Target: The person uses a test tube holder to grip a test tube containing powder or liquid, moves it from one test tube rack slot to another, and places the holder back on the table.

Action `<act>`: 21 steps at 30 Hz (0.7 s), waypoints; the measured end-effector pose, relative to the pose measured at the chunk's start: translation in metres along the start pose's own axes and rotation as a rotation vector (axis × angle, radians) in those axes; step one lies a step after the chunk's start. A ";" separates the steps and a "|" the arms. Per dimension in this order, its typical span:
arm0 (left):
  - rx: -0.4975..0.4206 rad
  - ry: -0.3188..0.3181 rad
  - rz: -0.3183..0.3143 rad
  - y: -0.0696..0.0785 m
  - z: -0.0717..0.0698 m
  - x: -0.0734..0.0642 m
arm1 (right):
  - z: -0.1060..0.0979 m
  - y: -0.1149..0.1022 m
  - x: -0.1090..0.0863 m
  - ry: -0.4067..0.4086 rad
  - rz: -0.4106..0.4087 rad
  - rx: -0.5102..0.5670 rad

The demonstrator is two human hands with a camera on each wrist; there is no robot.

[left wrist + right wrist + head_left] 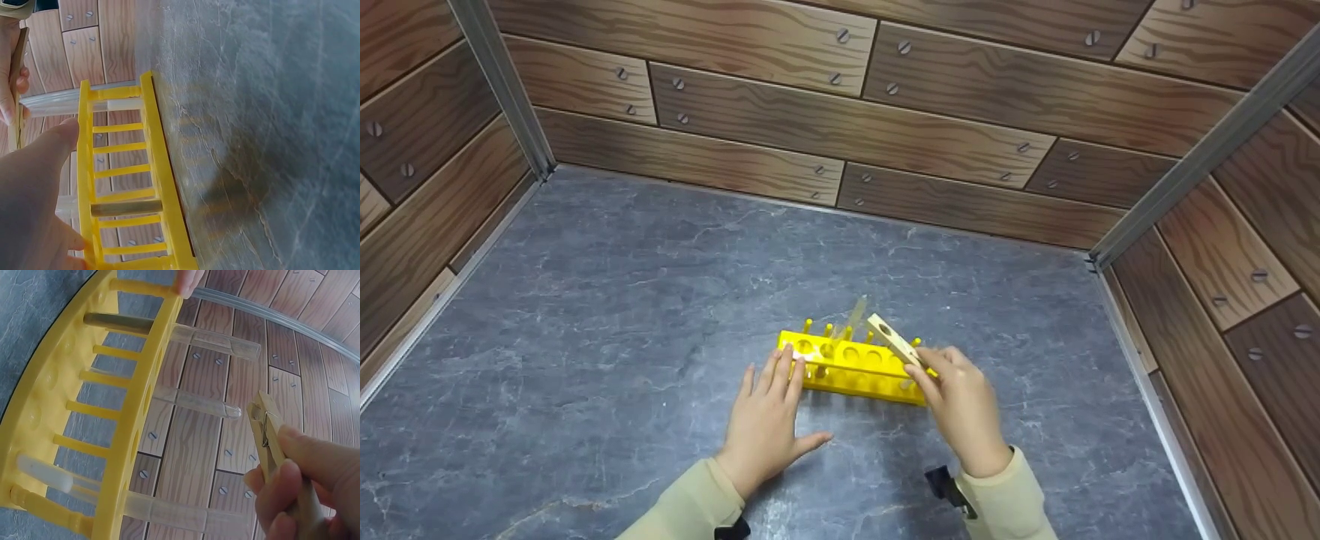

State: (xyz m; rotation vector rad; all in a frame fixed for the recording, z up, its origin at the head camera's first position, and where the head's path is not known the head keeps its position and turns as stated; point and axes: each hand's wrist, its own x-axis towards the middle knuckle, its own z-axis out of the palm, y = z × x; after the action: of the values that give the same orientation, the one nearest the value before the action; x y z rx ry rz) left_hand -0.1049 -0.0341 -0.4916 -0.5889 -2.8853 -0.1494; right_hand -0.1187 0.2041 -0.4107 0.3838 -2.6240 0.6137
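Near the middle of a grey marbled tabletop [622, 337], a yellow test-tube rack [864, 367] is set lengthwise between two hands. By the right hand [964, 409], a wooden clamp [892, 339] is pinched between thumb and curled fingers; it is held above the rack's right part, its free end slanting forward and to the left, beyond the fingertips. By the left hand [765, 424], nothing is gripped: its fingers are straight and spread, the fingertips laid on the rack's left end, the thumb held out to the side, apart from the rack.

From the head camera, the clear glass is seen only faintly above the rack. From the right wrist, three tubes can be told apart: a tube with dark contents [118, 322] near the left hand's end, a tube with white contents [169, 512] near the opposite end, and between them a clear tube [197, 403] whose rounded end is turned away from the rack. The clamp's metal spring [265, 430] is also revealed there. Beside that rounded end, the clamp's tips are seen; whether they are touching it cannot be told. From the left wrist, the rack's open side is shown, with the dark contents between its two boards.
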 end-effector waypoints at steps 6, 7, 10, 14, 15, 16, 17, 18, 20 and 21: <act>0.005 0.006 0.001 0.000 0.000 0.000 | 0.001 0.000 0.000 -0.003 -0.016 -0.005; 0.005 0.005 0.001 0.000 0.000 0.000 | 0.002 -0.001 0.000 -0.004 -0.017 -0.006; 0.005 0.003 0.002 0.000 0.000 0.000 | 0.002 -0.001 0.000 -0.005 -0.019 -0.005; 0.006 0.005 0.003 0.000 0.000 0.000 | 0.003 -0.002 0.001 -0.005 -0.027 -0.005; 0.007 0.006 0.003 0.000 0.000 0.000 | 0.003 -0.002 0.001 -0.005 -0.030 -0.007; 0.007 0.008 0.004 0.000 0.001 0.000 | 0.003 -0.003 0.001 -0.005 -0.032 -0.008; 0.008 0.010 0.004 0.000 0.001 0.000 | 0.004 -0.003 0.001 -0.006 -0.034 -0.009; 0.007 0.013 0.005 0.000 0.001 0.000 | 0.004 -0.003 0.001 -0.005 -0.037 -0.009; 0.007 0.016 0.006 0.000 0.001 0.000 | 0.004 -0.003 0.001 -0.001 -0.043 -0.011; 0.006 0.017 0.006 0.000 0.001 0.000 | 0.005 -0.004 0.002 0.003 -0.048 -0.012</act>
State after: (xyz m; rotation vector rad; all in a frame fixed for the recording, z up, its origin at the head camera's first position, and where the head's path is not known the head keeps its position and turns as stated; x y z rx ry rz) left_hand -0.1052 -0.0339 -0.4926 -0.5921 -2.8664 -0.1447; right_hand -0.1204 0.1985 -0.4125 0.4400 -2.6062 0.5829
